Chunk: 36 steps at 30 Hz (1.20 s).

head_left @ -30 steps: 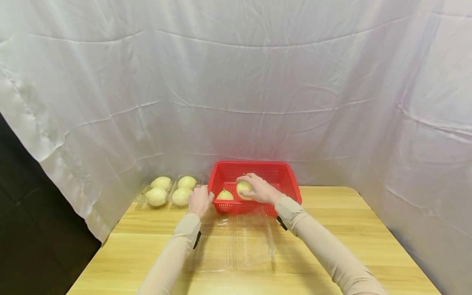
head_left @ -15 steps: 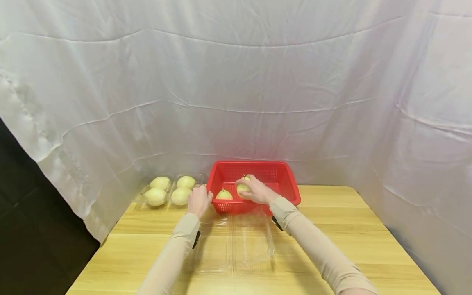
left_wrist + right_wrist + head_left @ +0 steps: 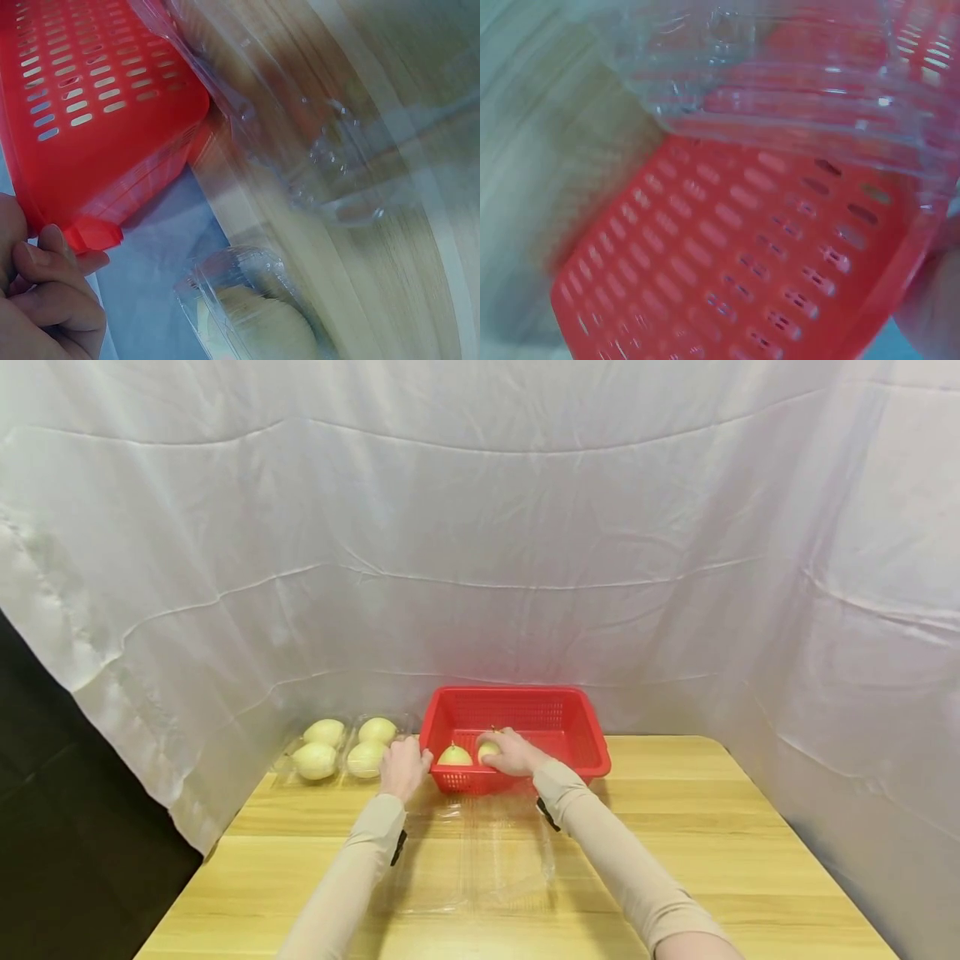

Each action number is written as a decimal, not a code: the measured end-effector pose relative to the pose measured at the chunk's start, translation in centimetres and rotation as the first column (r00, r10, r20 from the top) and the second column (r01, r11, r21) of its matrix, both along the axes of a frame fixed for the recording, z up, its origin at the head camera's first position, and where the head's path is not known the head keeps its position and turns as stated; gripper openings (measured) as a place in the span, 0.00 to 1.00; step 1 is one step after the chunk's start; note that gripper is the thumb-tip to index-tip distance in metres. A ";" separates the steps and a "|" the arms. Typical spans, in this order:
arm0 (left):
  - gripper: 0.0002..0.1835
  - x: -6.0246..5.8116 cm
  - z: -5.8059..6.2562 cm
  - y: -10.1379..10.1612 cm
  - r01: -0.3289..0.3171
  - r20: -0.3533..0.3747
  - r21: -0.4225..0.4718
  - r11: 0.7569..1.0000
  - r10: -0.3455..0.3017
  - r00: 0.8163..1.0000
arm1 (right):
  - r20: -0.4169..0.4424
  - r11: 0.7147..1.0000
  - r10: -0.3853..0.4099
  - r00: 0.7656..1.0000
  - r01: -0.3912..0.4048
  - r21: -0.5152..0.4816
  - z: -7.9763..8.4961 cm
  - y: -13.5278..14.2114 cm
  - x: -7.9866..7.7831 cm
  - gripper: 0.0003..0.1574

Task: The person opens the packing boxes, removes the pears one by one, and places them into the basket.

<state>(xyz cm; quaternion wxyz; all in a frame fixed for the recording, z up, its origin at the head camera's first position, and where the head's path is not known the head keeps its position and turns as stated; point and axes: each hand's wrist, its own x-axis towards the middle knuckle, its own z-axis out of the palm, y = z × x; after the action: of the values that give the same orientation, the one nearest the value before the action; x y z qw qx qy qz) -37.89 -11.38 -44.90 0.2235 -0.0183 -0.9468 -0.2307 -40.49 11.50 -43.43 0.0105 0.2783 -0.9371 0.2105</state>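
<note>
A red perforated plastic basket (image 3: 558, 768) stands at the back of the table, and my left hand (image 3: 403, 768) grips its left front rim. Curled fingers (image 3: 56, 296) show on that rim in the left wrist view. Inside the basket my right hand (image 3: 512, 752) holds a yellow-green pear (image 3: 488, 752), partly covered by the fingers. Another pear (image 3: 454, 756) sits just left of it, stem up. In the right wrist view only a blurred edge of the right hand (image 3: 934, 300) shows beside the basket wall (image 3: 727, 247); the held pear is hidden there.
An open clear plastic clamshell (image 3: 472, 868) lies on the wooden table (image 3: 697, 835) in front of the basket, reaching its front wall. Left of the basket, clear packs hold several pears (image 3: 315, 761). A pale curtain (image 3: 510, 527) hangs behind and along the sides.
My right hand has moved down and a little left inside the basket with the pear, closer to the other pear. The left hand stays on the rim.
</note>
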 end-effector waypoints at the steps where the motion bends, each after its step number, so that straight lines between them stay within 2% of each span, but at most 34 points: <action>1: 0.12 0.0 0.0 0.0 0.000 -0.002 -0.001 1.000 0.000 1.000 | 0.003 1.000 0.006 1.000 -0.006 -0.008 -0.1 -0.1 0.0 0.20; 5: 0.10 0.0 -0.1 0.0 -0.001 -0.014 0.001 1.000 0.001 1.000 | -0.002 0.998 0.025 1.000 -0.025 -0.051 -0.1 -0.3 0.0 0.18; 10: 0.11 -0.2 -0.3 0.0 -0.003 -0.031 -0.008 1.000 0.003 1.000 | -0.008 0.999 0.032 0.999 -0.032 -0.042 -0.1 -0.4 0.1 0.16; 19: 0.10 -0.2 -0.4 0.1 -0.017 -0.037 -0.003 1.000 0.016 0.999 | 0.105 1.000 -0.014 0.994 0.013 0.017 -0.2 -0.6 -0.2 0.18; 26: 0.10 -0.1 -0.3 0.5 0.012 -0.051 -0.008 1.000 -0.013 0.999 | 0.197 0.999 -0.025 0.980 0.015 0.051 -0.2 -0.1 -0.3 0.24; 31: 0.10 -0.1 -0.3 0.3 0.005 -0.078 -0.005 1.000 -0.005 0.997 | 0.160 1.000 0.020 0.987 -0.022 0.010 -0.3 -0.3 -0.3 0.23; 36: 0.10 0.0 -0.3 -0.1 0.003 -0.082 -0.010 1.000 -0.004 0.997 | 0.136 0.998 -0.012 0.991 0.020 -0.057 -0.3 -0.4 -0.2 0.25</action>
<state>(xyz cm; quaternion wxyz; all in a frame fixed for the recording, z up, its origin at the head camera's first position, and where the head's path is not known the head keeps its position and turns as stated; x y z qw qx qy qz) -37.91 -11.50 -45.21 0.2618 -0.0306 -0.9379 -0.2254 -40.67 11.10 -43.72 -0.0432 0.2554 -0.9313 0.2561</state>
